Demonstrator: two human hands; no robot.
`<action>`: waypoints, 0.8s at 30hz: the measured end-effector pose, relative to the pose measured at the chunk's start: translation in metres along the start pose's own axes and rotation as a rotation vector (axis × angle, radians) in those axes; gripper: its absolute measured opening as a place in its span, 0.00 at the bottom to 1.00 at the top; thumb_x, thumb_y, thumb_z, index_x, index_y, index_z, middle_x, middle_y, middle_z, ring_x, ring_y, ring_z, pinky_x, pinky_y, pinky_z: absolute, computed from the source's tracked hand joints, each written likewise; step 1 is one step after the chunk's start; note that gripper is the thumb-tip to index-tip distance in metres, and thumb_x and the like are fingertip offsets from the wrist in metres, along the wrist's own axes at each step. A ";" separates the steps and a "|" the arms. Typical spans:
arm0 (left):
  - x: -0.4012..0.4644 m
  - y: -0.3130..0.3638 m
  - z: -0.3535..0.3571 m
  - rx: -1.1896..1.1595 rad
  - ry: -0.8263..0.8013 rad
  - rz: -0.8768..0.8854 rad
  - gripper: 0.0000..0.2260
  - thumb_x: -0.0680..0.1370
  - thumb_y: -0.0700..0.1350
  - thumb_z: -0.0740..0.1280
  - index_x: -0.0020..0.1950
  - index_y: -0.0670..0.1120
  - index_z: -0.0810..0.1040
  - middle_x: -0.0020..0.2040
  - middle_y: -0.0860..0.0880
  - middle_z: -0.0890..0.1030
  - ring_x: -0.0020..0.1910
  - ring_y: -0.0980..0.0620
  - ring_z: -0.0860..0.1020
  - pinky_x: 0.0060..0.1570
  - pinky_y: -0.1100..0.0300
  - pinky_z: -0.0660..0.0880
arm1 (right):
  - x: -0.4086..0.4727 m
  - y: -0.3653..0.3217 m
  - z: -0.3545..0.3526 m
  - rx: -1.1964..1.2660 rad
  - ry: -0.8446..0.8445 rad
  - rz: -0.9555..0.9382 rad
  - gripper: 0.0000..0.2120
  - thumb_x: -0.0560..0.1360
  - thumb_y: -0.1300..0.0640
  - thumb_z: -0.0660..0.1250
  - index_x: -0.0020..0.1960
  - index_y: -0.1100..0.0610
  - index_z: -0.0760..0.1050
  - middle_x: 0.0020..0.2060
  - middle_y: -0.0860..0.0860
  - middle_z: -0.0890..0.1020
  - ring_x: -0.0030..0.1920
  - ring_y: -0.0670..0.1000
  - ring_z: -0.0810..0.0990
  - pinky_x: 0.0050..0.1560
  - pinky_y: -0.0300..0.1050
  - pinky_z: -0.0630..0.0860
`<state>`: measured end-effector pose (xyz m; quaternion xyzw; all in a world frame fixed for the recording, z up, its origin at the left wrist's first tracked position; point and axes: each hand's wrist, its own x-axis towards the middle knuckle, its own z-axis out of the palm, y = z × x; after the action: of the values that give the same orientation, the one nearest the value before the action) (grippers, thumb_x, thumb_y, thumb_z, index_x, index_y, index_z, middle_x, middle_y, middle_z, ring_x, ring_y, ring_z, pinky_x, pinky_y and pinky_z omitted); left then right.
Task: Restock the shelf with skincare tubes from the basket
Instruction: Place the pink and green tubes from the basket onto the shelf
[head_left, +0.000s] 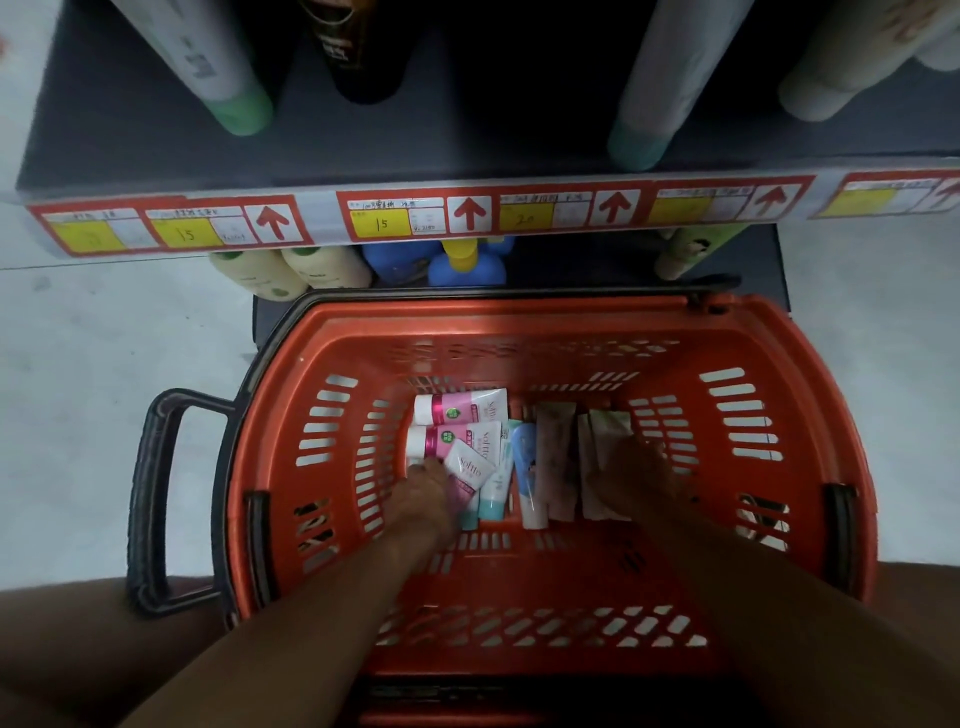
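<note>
Your left hand fingers curl round a pink tube, right hand grip unclear on the beige tubes, all low in the orange basket; take one tube each, lift clear, then reach far to the shelf.

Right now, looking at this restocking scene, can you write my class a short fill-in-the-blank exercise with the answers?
1. Both hands, left hand and right hand, reach into the ____ basket.
2. The left hand touches the ____ and white tubes.
3. Each shelf price label carries a red ____.

Answers: orange; pink; arrow
</note>
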<state>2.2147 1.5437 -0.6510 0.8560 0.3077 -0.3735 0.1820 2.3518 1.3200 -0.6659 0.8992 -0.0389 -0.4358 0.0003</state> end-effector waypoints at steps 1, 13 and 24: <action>0.001 -0.001 -0.001 -0.005 -0.004 -0.004 0.24 0.82 0.59 0.68 0.69 0.44 0.69 0.65 0.42 0.79 0.63 0.42 0.81 0.58 0.51 0.80 | 0.000 0.002 0.000 0.011 -0.005 -0.009 0.41 0.79 0.46 0.69 0.83 0.59 0.52 0.80 0.61 0.58 0.78 0.62 0.62 0.74 0.56 0.65; -0.006 0.003 -0.020 -0.311 -0.153 -0.062 0.31 0.68 0.54 0.81 0.67 0.47 0.74 0.62 0.49 0.81 0.55 0.50 0.78 0.51 0.59 0.77 | -0.029 -0.005 -0.018 0.307 0.023 -0.058 0.40 0.76 0.51 0.75 0.79 0.61 0.58 0.66 0.58 0.75 0.58 0.57 0.80 0.49 0.48 0.81; -0.058 0.029 -0.058 -0.517 0.057 0.085 0.25 0.66 0.57 0.81 0.59 0.52 0.79 0.55 0.53 0.86 0.54 0.51 0.84 0.54 0.58 0.80 | -0.092 0.003 -0.055 0.401 0.163 -0.222 0.45 0.66 0.52 0.82 0.74 0.62 0.61 0.65 0.59 0.76 0.64 0.59 0.78 0.61 0.53 0.78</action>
<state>2.2337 1.5303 -0.5673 0.8035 0.3615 -0.2501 0.4014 2.3380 1.3218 -0.5593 0.9122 -0.0255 -0.3429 -0.2229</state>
